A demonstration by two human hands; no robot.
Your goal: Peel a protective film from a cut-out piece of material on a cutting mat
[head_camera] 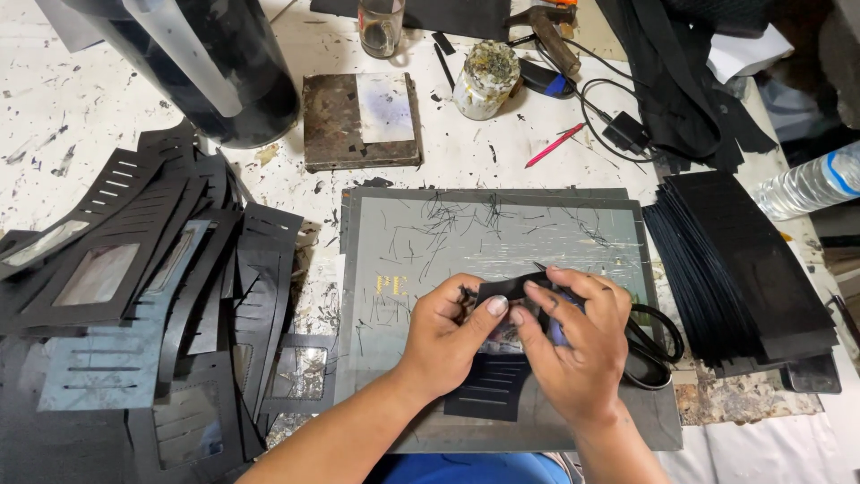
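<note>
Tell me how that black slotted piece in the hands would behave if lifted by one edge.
The black slotted piece is thin sheet, bending between the left hand and right hand, so probably floppy. Its cut slots likely weaken it. It looks light, like the pile of cut pieces.

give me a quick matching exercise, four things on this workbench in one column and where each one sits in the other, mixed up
Things:
1. pink pencil
2. clear plastic water bottle
3. neat stack of black rectangular sheets
4. loose heap of black die-cut pieces with slots

Places:
A. left side of the table
B. right edge of the table
C. just right of the grey cutting mat
D. beyond the mat, near the paint-crusted jar

Pairs: 1-D, 2-B, 3-C, 4-A
</note>
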